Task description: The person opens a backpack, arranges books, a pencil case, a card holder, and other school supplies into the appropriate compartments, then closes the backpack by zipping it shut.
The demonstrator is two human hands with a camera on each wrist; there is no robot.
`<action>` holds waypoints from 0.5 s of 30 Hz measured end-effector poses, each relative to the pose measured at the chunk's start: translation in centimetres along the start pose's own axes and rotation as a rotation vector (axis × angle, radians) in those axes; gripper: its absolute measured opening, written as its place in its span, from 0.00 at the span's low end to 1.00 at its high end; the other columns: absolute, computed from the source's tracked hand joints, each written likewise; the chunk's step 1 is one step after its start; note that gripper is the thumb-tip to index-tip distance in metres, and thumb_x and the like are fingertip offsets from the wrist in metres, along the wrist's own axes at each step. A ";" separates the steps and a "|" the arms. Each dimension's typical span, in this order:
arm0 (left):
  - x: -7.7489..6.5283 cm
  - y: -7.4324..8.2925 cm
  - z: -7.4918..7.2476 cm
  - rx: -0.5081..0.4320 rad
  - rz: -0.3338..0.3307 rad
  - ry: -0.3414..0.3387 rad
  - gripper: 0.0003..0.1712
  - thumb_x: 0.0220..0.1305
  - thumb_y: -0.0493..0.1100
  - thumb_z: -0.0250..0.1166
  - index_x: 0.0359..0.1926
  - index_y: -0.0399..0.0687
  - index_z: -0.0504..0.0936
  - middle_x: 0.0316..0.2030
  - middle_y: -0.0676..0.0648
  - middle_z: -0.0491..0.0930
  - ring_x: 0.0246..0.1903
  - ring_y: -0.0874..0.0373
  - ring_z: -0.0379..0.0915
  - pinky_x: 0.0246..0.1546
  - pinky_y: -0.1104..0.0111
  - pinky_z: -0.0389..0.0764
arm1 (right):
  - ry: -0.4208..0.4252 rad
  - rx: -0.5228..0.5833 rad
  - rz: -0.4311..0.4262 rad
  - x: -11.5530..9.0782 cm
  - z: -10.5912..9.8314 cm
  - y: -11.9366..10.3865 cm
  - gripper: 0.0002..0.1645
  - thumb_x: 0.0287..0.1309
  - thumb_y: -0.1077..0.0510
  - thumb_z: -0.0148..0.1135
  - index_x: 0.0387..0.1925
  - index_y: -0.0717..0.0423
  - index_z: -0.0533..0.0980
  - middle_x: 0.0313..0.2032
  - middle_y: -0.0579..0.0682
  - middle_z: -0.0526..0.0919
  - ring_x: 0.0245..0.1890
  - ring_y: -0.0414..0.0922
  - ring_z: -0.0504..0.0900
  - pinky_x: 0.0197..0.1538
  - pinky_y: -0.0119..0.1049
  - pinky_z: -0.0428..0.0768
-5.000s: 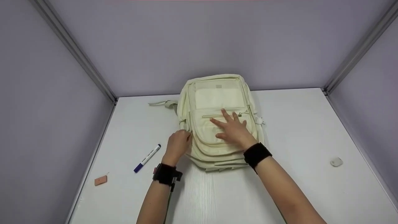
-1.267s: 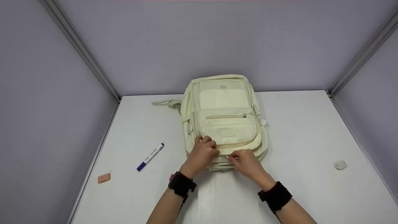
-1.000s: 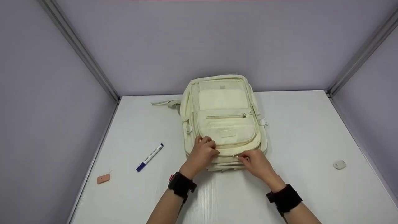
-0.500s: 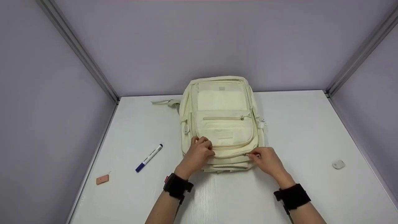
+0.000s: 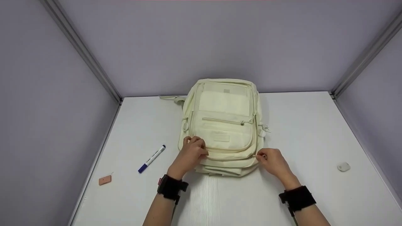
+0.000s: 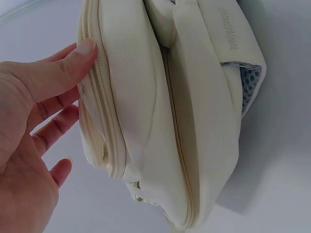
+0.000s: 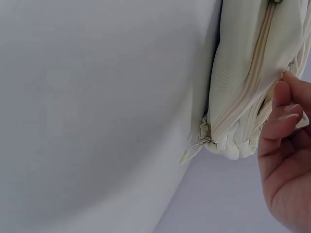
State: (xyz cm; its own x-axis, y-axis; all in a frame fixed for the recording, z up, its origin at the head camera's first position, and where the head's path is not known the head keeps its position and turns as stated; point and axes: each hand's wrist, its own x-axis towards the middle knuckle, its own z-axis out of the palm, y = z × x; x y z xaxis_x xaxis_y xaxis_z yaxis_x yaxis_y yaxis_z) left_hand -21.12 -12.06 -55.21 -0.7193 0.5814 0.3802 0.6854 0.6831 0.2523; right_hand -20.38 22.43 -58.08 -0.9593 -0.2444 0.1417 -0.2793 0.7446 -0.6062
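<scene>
Head view. Backpack (image 5: 224, 100), cream, one: on one white table (image 5: 298, 125), beyond and between my hands. Hands, two, apart from each other, both on the bag: my left hand (image 5: 188, 156) grips the front layers at the lower left; my right hand (image 5: 274, 162) pinches one zip pull (image 5: 254, 155) at the lower right. Wristbands (image 5: 171, 187), black, two: one on each of my wrists. Marker (image 5: 151, 158), white with a dark blue cap, one: to the left of my left hand. Orange block (image 5: 105, 180), small, one: farther left of that hand, past the marker. Whitish object (image 5: 343, 166), small, one, kind not discernible: well apart, right of my right hand.

Left wrist view. Thumb (image 6: 77, 63), one: pressed on a zipped edge (image 6: 99, 87) of the backpack, my fingers behind it. Mesh patch (image 6: 250, 82), blue-grey, one: across the bag from my left hand.

Right wrist view. Thumb and forefinger, one each: pinched together at the bag; what they hold is too small to make out here. Pale loop (image 7: 191, 152), one: at the bag's end, apart from my right hand.
</scene>
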 end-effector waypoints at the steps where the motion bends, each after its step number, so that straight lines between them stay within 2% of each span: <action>1: 0.0 0.1 0.1 0.003 -0.002 -0.003 0.08 0.57 0.38 0.74 0.25 0.56 0.88 0.34 0.53 0.72 0.44 0.55 0.66 0.51 0.52 0.60 | 0.001 0.001 0.002 0.0 0.0 0.0 0.05 0.57 0.65 0.69 0.27 0.55 0.83 0.28 0.46 0.84 0.30 0.44 0.81 0.35 0.43 0.78; 3: 0.1 0.4 0.2 0.008 -0.002 -0.010 0.09 0.57 0.35 0.72 0.26 0.55 0.87 0.38 0.52 0.74 0.45 0.55 0.66 0.51 0.52 0.61 | 0.003 0.010 0.007 -0.1 0.1 0.0 0.04 0.58 0.64 0.68 0.28 0.57 0.84 0.28 0.47 0.85 0.30 0.44 0.81 0.35 0.43 0.78; 6: 0.5 1.2 0.6 0.002 0.018 -0.021 0.06 0.56 0.36 0.70 0.28 0.54 0.85 0.45 0.51 0.76 0.50 0.53 0.67 0.53 0.51 0.62 | 0.004 0.020 0.011 -0.1 0.1 0.0 0.03 0.58 0.63 0.69 0.31 0.59 0.85 0.30 0.49 0.85 0.30 0.44 0.82 0.34 0.41 0.79; 8: 0.9 2.0 1.2 -0.003 0.039 -0.023 0.03 0.56 0.41 0.72 0.30 0.53 0.85 0.50 0.50 0.76 0.55 0.52 0.67 0.57 0.49 0.61 | 0.001 0.020 0.007 -0.1 0.1 0.1 0.03 0.58 0.63 0.69 0.32 0.60 0.86 0.31 0.50 0.86 0.31 0.44 0.83 0.34 0.40 0.79; 11: 1.7 3.3 2.5 0.014 0.069 -0.024 0.09 0.56 0.50 0.74 0.31 0.53 0.83 0.58 0.48 0.73 0.63 0.49 0.64 0.63 0.44 0.58 | -0.002 0.020 -0.004 -0.1 0.2 -0.1 0.03 0.57 0.63 0.70 0.33 0.60 0.87 0.31 0.50 0.86 0.31 0.44 0.83 0.33 0.38 0.79; 15: 2.7 4.8 4.3 0.077 0.089 -0.037 0.12 0.58 0.55 0.72 0.35 0.55 0.83 0.65 0.48 0.69 0.69 0.45 0.57 0.64 0.38 0.54 | 0.007 0.030 -0.008 -0.1 0.4 -0.3 0.03 0.56 0.64 0.70 0.33 0.59 0.87 0.29 0.48 0.84 0.30 0.43 0.82 0.32 0.37 0.79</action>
State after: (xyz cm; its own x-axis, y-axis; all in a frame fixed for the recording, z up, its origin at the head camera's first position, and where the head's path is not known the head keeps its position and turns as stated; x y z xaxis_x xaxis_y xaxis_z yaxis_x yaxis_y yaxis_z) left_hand -20.24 -5.31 -56.77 -0.6608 0.6563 0.3642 0.7370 0.6591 0.1495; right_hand -20.22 21.95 -58.23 -0.9573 -0.2457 0.1521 -0.2856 0.7237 -0.6283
